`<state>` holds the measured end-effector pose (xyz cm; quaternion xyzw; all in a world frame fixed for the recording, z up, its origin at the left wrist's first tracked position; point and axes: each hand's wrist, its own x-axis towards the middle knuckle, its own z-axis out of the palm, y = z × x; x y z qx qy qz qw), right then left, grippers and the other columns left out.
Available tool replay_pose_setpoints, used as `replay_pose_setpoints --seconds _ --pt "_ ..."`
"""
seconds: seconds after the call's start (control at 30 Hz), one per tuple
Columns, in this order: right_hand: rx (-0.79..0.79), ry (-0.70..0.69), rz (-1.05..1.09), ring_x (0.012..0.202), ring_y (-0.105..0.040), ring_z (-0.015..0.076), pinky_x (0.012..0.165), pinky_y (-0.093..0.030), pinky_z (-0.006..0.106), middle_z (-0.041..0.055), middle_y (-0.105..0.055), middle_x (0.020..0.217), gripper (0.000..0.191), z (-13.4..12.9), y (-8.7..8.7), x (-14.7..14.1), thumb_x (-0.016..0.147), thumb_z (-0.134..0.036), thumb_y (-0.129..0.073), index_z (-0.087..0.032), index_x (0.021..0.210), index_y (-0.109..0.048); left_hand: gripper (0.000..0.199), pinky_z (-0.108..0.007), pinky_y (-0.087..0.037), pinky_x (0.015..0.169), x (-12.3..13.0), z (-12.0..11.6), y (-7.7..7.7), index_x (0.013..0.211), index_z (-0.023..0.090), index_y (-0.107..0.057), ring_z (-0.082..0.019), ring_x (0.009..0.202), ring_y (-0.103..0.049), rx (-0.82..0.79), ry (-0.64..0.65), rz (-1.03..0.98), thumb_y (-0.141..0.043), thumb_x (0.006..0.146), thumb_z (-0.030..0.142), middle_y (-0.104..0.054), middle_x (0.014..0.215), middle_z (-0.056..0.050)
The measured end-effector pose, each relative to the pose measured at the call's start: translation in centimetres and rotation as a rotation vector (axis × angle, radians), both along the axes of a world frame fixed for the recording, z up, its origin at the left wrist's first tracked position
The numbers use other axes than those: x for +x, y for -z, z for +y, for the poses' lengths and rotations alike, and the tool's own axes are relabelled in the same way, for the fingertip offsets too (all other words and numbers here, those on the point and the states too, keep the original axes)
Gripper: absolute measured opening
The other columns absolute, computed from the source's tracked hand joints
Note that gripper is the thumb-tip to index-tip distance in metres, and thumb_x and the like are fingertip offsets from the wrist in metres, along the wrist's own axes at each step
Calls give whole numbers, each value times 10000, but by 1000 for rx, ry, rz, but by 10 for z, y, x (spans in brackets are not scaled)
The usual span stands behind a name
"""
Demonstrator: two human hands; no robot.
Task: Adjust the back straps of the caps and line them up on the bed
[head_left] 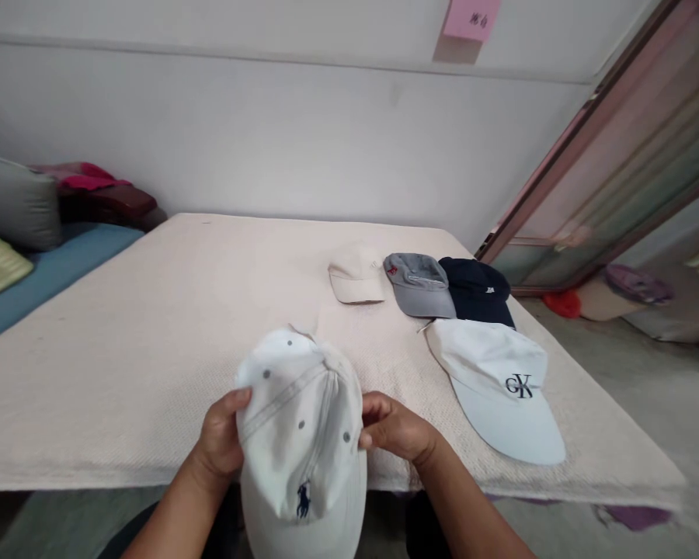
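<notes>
Between my two hands is a white baseball cap [283, 419] with a small dark embroidered horse-rider logo. Its brim points down toward me, over the table's near edge. My left hand [224, 431] grips the cap's left side, thumb on the outside and the other fingers mostly hidden. On the right side, my right hand [393, 427] pinches the cap's edge. To the right lies another white cap [489, 373] with dark letters on the front. Behind it are a navy cap [474, 287], a grey cap [419, 283] and a cream cap [358, 276].
A cream cloth covers the table [151, 349], which meets a white wall [268, 140]. At the left are a grey cushion [15, 202] and a blue surface [93, 244]. A pink note [471, 17] hangs on the wall. Sliding panels [629, 155] stand at the right.
</notes>
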<state>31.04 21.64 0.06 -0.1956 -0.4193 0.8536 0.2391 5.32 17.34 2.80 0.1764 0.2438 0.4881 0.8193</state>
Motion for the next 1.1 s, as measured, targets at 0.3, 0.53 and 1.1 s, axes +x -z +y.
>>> replay_pose_setpoints --seconds 0.3,0.53,1.1 --pt "-193 197 241 793 -654 183 778 -485 296 76 -707 866 433 -4 -10 7 664 -389 -757 -135 1005 -672 203 -424 -525 828 38 -8 7 760 120 -763 -358 916 -681 187 325 20 -757 579 211 -747 675 -100" --pt "-191 385 233 640 -649 200 652 -512 327 40 -682 678 298 -2 -13 21 556 -169 -658 -148 853 -657 411 -479 -527 820 35 -1 7 788 139 -750 -422 977 -645 66 223 261 -807 490 415 -745 723 -144" --pt "17 305 32 600 -550 112 617 -405 250 42 -639 712 75 18 -18 33 756 -184 -664 -134 807 -643 480 -309 -488 715 42 4 5 1025 177 -706 -203 704 -654 9 130 519 -613 590 -3 -730 825 -48"
